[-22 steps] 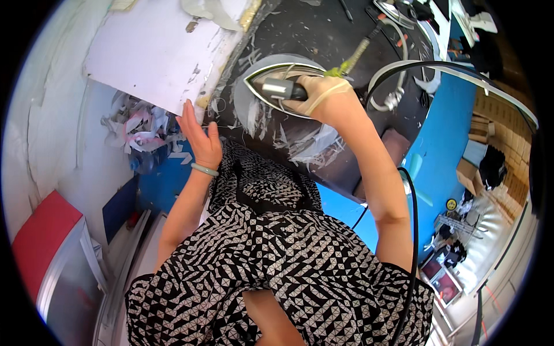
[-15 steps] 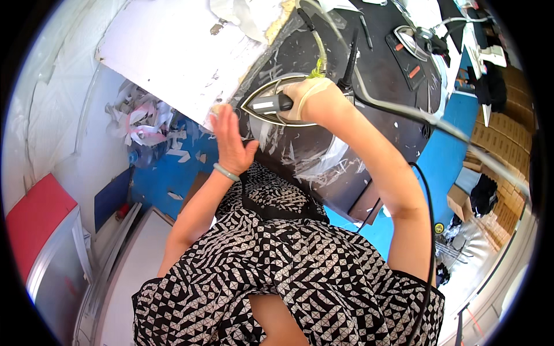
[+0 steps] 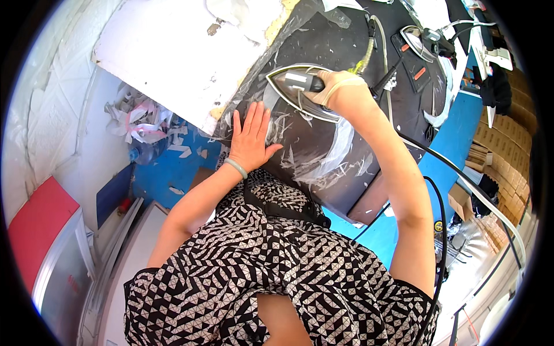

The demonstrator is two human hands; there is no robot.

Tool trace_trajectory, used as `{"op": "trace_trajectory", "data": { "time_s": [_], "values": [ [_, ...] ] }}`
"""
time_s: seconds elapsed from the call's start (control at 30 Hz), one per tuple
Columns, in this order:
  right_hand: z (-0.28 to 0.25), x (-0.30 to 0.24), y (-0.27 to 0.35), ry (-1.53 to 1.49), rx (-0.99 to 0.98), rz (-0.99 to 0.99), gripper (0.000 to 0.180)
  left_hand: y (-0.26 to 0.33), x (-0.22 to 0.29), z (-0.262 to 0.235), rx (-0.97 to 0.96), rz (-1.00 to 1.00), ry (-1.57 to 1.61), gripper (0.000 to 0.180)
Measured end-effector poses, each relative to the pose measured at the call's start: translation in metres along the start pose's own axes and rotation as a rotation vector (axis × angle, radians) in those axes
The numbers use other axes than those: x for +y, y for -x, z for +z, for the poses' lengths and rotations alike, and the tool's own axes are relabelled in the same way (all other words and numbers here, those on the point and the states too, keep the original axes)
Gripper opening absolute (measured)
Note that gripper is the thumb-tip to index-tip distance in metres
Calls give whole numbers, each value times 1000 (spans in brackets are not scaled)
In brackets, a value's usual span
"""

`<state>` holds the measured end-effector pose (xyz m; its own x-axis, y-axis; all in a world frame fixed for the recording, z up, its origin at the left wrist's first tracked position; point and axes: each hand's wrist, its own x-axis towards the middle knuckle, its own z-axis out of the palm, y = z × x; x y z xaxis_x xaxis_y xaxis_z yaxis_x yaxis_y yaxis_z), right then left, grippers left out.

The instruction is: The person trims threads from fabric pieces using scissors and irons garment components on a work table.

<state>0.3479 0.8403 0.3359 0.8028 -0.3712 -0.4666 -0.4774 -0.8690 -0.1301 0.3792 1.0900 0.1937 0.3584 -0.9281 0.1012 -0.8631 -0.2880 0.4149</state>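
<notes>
My right hand is wrapped round the handle of an iron, whose pointed tip faces left. It wears a pale, glove-like covering on part of it. The iron lies on the dark ironing surface, with a hose and cable trailing off behind it. My left hand rests flat, fingers stretched, on the near left edge of that surface, below the iron's tip. Nothing is held in it, and a pale bangle circles its wrist. Whitish strips are stuck to the dark covering around the iron.
A white board adjoins the surface at the left. A second iron stands at the far right by a dark rest with red pads. Scraps are heaped beside the left wall. Cables hang along my right arm; stacked cartons stand farther right.
My right hand has moved the iron to the right and slightly farther away. My left hand, raised before, has come right and down onto the surface with fingers spread.
</notes>
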Motion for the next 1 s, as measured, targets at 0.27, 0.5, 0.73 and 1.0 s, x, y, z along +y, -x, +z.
{"op": "trace_trajectory", "data": {
  "time_s": [0.27, 0.5, 0.73, 1.0],
  "values": [
    [-5, 19, 19, -127, -87, 248, 50, -4, 5, -16, -74, -40, -28, 93],
    [-4, 33, 38, -191, -89, 455, 59, -1, 6, -20, -36, -22, -25, 90],
    [22, 73, 58, -326, -71, 744, 62, 7, 2, -20, -32, 17, -41, 88],
    [38, 123, 142, -601, 94, 983, 55, -15, 1, -46, 68, -70, 70, 57]
  ]
}}
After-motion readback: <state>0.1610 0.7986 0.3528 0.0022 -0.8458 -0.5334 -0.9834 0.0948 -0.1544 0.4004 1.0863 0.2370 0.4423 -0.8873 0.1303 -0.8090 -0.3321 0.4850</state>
